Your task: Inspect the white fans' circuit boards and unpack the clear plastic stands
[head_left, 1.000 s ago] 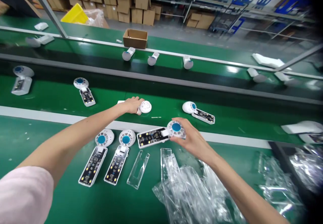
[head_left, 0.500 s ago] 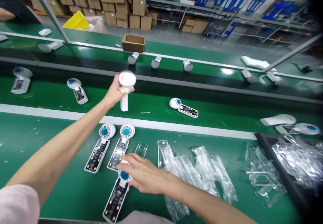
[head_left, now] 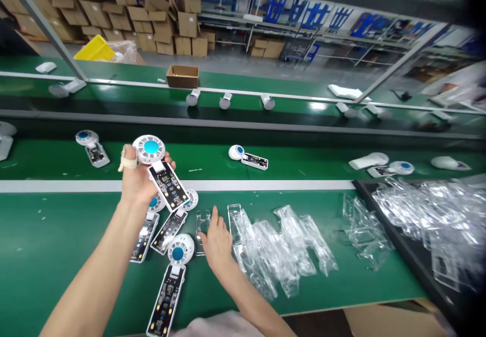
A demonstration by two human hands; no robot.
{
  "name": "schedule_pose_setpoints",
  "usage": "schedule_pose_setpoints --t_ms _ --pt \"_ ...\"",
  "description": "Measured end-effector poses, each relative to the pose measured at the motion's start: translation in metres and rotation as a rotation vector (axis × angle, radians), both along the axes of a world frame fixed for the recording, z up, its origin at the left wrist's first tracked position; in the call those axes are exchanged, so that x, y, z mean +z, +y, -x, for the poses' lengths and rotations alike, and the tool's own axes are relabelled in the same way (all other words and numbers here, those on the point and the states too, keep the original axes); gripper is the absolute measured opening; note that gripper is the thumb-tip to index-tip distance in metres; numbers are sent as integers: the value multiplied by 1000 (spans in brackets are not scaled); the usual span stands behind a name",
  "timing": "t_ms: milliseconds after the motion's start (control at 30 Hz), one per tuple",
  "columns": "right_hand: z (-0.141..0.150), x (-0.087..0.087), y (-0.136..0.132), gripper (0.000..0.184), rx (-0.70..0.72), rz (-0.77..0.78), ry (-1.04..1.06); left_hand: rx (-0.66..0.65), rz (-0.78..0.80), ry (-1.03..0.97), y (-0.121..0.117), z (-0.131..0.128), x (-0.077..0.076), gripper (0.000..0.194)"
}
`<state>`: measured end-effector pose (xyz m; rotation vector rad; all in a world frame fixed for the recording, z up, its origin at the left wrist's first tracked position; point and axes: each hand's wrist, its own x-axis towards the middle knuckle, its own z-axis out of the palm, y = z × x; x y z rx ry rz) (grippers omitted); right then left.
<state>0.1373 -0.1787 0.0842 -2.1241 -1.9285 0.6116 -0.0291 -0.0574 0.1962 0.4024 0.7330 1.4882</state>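
Note:
My left hand (head_left: 138,182), with a beige wrap on one digit, is closed around a white handheld device (head_left: 167,187). Its round head has a teal centre, and a circuit board shows in its handle. Below my right hand (head_left: 218,241), whose index finger and thumb are spread, lies a clear plastic frame (head_left: 202,217); I cannot tell whether the thumb touches it. A similar device (head_left: 167,294) rests at the front of the table. Two more, a left device (head_left: 143,238) and a middle device (head_left: 169,230), lie partly behind the held one.
Clear plastic pieces (head_left: 266,246) are piled right of my right hand. A black tray (head_left: 395,243) holds more. Along the green belt (head_left: 197,157) behind the white strip (head_left: 266,186) lie several devices. A small cardboard box (head_left: 183,77) stands on the far bench.
My left hand has come nearer with the device and turned it so that its circuit board shows. My right hand has let go of the front device and moved right to the clear frame.

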Motion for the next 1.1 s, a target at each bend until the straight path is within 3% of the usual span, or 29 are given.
schedule_pose_setpoints --t_ms 100,200,267,367,467,567,767,867,1000,1100 --pt "2 -12 7 62 -11 -31 122 -26 42 38 -10 -8 3 42" --pt "-17 -9 12 45 -75 -150 324 -61 49 71 -18 -12 4 48" --pt "-33 6 17 40 -100 -291 427 -63 39 59 -22 -16 2 50" --pt "-42 46 27 45 -12 -405 499 -60 37 36 -25 -26 -4 48" --pt "-30 83 38 47 127 -420 322 -52 52 33 -27 -40 -8 46" --pt "-8 97 45 51 162 -441 122 -56 55 22 -31 -52 -8 43" --pt "18 90 44 52 121 -371 118 -28 3 86 -37 -59 -9 39" --pt "15 90 40 55 133 -340 149 6 -38 101 -39 -56 -6 36" --pt "3 99 34 62 205 -142 344 18 -90 128 -40 -56 1 36" --pt "-2 107 34 68 197 -78 338 39 -120 132 -38 -60 3 42"
